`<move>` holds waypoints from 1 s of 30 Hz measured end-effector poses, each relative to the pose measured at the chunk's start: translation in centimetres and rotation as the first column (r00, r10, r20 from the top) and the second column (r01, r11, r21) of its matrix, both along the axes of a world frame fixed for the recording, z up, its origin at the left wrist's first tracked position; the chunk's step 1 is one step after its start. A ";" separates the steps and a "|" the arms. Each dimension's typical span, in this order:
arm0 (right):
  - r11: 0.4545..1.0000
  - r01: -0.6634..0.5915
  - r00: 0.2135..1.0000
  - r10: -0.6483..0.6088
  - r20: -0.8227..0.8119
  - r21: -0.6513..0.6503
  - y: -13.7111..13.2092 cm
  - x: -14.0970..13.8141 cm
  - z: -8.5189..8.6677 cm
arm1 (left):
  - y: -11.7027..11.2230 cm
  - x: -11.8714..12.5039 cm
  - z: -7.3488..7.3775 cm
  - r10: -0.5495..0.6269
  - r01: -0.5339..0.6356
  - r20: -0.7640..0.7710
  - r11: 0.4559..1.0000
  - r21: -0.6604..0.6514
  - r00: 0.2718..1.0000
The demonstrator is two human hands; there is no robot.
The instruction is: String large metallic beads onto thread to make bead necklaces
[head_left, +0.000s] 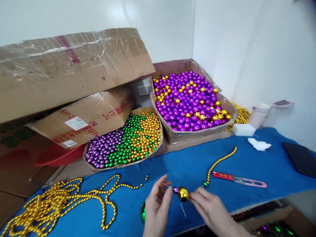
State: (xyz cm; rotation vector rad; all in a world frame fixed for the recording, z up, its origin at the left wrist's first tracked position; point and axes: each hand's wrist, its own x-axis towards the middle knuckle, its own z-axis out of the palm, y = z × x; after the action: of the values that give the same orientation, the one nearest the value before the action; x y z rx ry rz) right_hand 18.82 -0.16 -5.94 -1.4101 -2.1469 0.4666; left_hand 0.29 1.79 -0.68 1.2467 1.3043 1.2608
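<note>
We observed a large, shiny gold ball [183,194] beside a small, round purple bead [175,190], between left hand [159,201] and right hand [209,204], above the blue tabletop [182,164]; the left grip pinched a thin, pale strand [166,185], the right was closed at the ball's edge.

Your left hand [159,205] hides part of a green ball [143,212], and a cardboard flap [96,113] covers some of the red basin [59,157]. The lower left corner cuts off your gold bead string [53,201], the right edge the dark flat object [301,158]; the white label [76,123] carries print too small to read.
</note>
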 end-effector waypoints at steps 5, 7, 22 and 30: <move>0.999 0.027 1.000 -0.027 0.015 -0.021 1.1 0.6 -1.1 | 1.5 0.1 -0.9 0.009 -0.009 0.039 1.000 -0.003 0.999; 0.999 0.039 0.999 -0.038 0.025 -0.024 1.6 1.7 -0.7 | 1.9 -0.1 -0.6 0.030 -0.030 -0.004 0.999 0.024 1.000; 0.976 -0.215 0.956 0.204 -0.209 -0.030 3.1 -1.1 3.8 | -0.2 -3.5 1.6 0.122 -0.092 -0.189 0.983 0.160 0.974; 0.986 -0.161 0.887 0.128 -0.443 -0.039 6.5 0.7 10.5 | -3.1 -8.4 -6.4 0.261 0.002 -0.789 0.949 0.315 0.556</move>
State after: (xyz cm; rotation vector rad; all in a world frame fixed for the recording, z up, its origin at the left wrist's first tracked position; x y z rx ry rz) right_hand 19.53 6.30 4.54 -1.0564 -1.8800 0.8447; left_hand -8.16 -1.35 -7.04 2.1512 1.9503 0.9737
